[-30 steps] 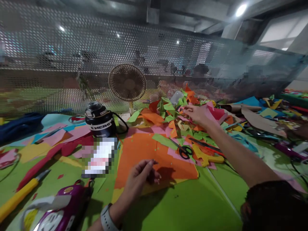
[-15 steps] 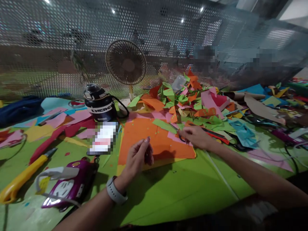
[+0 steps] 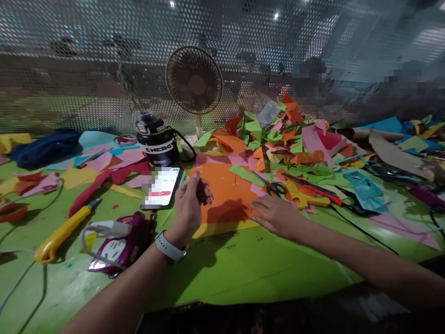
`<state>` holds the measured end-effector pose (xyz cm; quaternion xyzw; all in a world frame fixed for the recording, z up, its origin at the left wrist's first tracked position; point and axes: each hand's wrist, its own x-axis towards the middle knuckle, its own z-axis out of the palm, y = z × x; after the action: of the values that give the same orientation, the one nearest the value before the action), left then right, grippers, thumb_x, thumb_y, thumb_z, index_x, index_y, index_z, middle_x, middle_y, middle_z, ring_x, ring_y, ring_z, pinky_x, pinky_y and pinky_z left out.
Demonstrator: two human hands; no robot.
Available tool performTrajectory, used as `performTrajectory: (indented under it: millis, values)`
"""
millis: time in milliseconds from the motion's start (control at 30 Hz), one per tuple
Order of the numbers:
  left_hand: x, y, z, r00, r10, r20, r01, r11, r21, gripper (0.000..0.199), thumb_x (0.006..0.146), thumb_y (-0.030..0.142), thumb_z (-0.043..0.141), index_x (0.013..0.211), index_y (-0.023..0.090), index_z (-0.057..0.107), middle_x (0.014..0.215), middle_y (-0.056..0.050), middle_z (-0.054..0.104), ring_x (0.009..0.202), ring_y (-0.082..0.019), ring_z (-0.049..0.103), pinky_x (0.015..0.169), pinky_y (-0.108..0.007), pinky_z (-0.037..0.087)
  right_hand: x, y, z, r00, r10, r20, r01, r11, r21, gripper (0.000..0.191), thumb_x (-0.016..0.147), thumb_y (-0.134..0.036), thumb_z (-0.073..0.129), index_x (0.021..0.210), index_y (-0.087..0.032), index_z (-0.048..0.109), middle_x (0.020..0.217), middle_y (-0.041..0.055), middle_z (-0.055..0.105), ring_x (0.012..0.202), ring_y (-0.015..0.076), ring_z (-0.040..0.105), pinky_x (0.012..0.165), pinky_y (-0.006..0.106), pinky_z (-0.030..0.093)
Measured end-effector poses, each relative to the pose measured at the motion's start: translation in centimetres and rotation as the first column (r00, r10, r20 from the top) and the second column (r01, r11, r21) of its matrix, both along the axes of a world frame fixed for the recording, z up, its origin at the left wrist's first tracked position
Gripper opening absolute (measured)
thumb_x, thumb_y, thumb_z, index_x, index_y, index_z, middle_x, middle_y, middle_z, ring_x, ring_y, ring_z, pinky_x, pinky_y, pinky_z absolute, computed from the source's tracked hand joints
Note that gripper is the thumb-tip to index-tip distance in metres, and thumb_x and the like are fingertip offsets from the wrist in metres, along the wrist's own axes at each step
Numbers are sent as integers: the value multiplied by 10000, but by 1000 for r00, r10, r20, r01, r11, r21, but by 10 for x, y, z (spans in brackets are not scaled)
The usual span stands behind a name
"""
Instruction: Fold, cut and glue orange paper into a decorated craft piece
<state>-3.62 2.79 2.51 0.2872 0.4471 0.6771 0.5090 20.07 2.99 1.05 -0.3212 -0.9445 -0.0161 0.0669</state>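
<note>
One view, head: left hand (image 3: 192, 202) curls over orange sheet (image 3: 225, 197) on table (image 3: 243, 269), cannot tell whether it pinches anything; right hand (image 3: 278, 215) lies flat, fingers extended, at sheet's right edge, where a sideways sweep could knock scissors (image 3: 270, 185).

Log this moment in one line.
left hand: curled, at left edge of orange sheet | right hand: open, at sheet's right side | black scissors: beyond right hand
</note>
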Motion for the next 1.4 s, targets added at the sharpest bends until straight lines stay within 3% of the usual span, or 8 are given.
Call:
performTrajectory:
  millis: [233, 333, 500, 633, 733, 900, 1133, 1400]
  values:
    - [7, -4, -9, 972, -187, -141, 192, 981, 24, 348, 804, 482, 640, 620, 190, 596, 472, 27, 558, 404, -104, 506, 414, -207, 392, -11, 15, -4, 998, -21, 66, 16, 998, 65, 283, 934, -143, 442, 1073, -90, 682, 1018, 193, 697, 943, 273, 648, 807, 419, 526]
    - [7, -8, -6, 862, -328, -387, 364, 931, 22, 365, 847, 498, 586, 662, 189, 644, 601, -29, 649, 551, -152, 606, 555, -248, 486, -2, 9, -1, 1000, 16, -11, -15, 998, 62, 290, 950, -185, 445, 1086, -103, 687, 1040, 184, 703, 964, 265, 654, 849, 422, 524]
    - [9, -21, -7, 246, -306, -920, 606, 789, -101, 353, 905, 487, 525, 1083, 236, 699, 1185, -106, 692, 1129, -288, 605, 1005, -423, 424, 32, -21, -2, 988, -32, -153, 37, 999, 32, 384, 988, -312, 405, 1263, -151, 620, 1202, 165, 674, 1114, 282, 624, 937, 477, 510]
    - [17, -30, -23, -190, -141, -972, 611, 758, -230, 532, 937, 579, 385, 1290, 225, 567, 1391, -126, 558, 1289, -298, 502, 1093, -499, 358, 56, -36, -12, 989, -130, -70, 119, 982, -145, 657, 948, -549, 413, 1447, -121, 419, 1455, 171, 463, 1326, 300, 464, 1068, 488, 424]
    - [23, -35, -33, -367, -82, -927, 590, 749, -300, 659, 919, 646, 330, 1355, 186, 510, 1440, -161, 498, 1342, -319, 440, 1093, -514, 362, 66, -31, -17, 985, -171, 31, 173, 946, -275, 773, 932, -629, 348, 1482, -86, 338, 1517, 174, 350, 1400, 313, 348, 1131, 514, 329]
    - [24, -44, -38, -460, -45, -887, 584, 737, -341, 892, 863, 748, 254, 1452, 89, 379, 1511, -228, 348, 1409, -378, 296, 1107, -586, 290, 80, -15, -20, 974, -221, 51, 226, 925, -305, 807, 929, -653, 301, 1484, -69, 325, 1547, 173, 266, 1437, 312, 258, 1166, 518, 253]
    - [18, -49, -36, -478, -45, -877, 577, 737, -353, 906, 860, 753, 244, 1471, 91, 341, 1531, -206, 314, 1420, -357, 278, 1123, -564, 276, 89, -11, -22, 967, -250, -46, 235, 949, -210, 703, 952, -596, 330, 1421, -87, 455, 1475, 177, 421, 1383, 303, 381, 1126, 491, 349]
    - [15, -47, -22, -503, -97, -859, 562, 718, -410, 842, 887, 722, 228, 1461, 125, 374, 1529, -188, 332, 1409, -341, 310, 1122, -538, 305, 65, 1, -27, 991, -28, -131, 20, 998, -66, 389, 951, -363, 518, 1264, -161, 631, 1312, 123, 616, 1219, 245, 582, 1036, 393, 475]
